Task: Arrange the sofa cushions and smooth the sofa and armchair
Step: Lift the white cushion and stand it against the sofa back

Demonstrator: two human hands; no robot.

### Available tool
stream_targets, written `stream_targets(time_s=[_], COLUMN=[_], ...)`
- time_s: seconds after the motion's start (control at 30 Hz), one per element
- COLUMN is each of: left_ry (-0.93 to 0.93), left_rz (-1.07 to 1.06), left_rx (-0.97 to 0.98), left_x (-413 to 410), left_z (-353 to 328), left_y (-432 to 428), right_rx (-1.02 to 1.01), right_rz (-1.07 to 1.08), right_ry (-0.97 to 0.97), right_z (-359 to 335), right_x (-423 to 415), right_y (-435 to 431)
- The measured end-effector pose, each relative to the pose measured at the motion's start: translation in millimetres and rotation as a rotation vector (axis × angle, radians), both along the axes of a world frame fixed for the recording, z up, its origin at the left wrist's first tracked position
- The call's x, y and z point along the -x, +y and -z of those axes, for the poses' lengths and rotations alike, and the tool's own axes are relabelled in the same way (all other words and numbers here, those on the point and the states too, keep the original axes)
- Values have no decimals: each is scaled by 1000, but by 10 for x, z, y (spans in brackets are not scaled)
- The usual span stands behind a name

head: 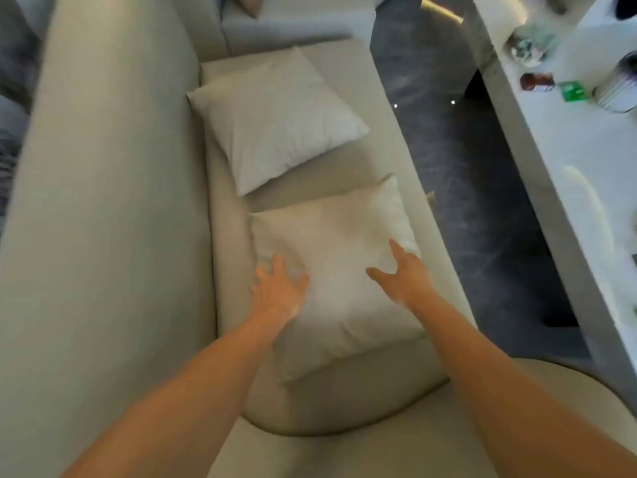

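Note:
I look down along a beige sofa seat [375,108], with its tall backrest [110,188] on the left. A cream cushion [331,250] lies flat on the near part of the seat. My left hand [279,291] hovers over its left side with fingers spread. My right hand [403,274] reaches over its right side, thumb and fingers apart. Neither hand grips the cushion. A second, whiter cushion [275,115] lies flat farther along the seat, turned at an angle. The rounded sofa arm [344,450] is at the bottom.
A white coffee table [565,160] stands to the right with a glass piece [531,46], a green item [574,91] and a dark box [536,81] on it. Dark glossy floor [431,132] runs between sofa and table. Another sofa section [296,25] lies far ahead.

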State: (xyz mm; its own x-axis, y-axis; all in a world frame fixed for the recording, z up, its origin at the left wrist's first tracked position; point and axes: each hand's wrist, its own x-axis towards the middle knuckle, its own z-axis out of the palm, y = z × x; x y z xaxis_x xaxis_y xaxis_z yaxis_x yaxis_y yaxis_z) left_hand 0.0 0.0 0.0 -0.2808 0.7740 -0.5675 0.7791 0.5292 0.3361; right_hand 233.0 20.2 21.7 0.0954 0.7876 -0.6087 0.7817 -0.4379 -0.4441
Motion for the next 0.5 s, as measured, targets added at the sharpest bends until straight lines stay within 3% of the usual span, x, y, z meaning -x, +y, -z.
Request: stream_targets(time_s=[0.13, 0.27, 0.4, 0.5], left_ry=[-241, -411, -320, -117], left_rz=[-169, -252, -134, 122], left_rx=[112, -92, -191, -321], left_x=[250, 273, 349, 685], left_z=[552, 616, -56, -820], left_y=[102, 103, 130, 192], right_rx=[107, 77, 53, 39], right_rz=[156, 257, 388, 417], right_ry=[-21, -89, -1, 272], right_z=[521, 710, 612, 468], right_x=[106, 267, 365, 766], right_y=[-35, -36, 9, -35])
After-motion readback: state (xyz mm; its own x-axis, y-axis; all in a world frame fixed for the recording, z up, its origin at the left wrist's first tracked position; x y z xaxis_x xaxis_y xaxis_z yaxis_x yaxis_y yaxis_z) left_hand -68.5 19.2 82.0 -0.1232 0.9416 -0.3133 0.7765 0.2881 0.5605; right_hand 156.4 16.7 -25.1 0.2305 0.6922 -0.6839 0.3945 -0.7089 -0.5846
